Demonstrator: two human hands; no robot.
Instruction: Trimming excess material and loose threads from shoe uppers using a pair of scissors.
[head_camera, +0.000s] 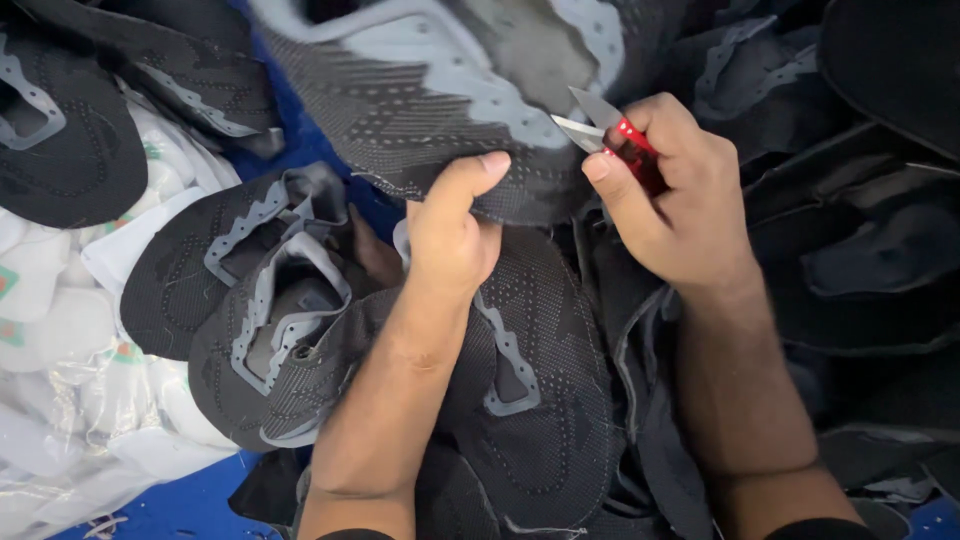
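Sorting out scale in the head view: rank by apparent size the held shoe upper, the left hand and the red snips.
1. Shoe upper, largest.
2. Left hand.
3. Red snips, smallest, partly hidden in the right hand.

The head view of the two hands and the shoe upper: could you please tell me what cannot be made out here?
- Left hand: only the thumb shows; its other fingers are hidden beneath the black shoe upper.
- Red thread snips: the handle is mostly covered by the right hand.
- Shoe upper: its top is cut off by the frame's upper edge.
- Any thread at the blades: too small to tell.
- Dark pile on the right: too dim to separate pieces.
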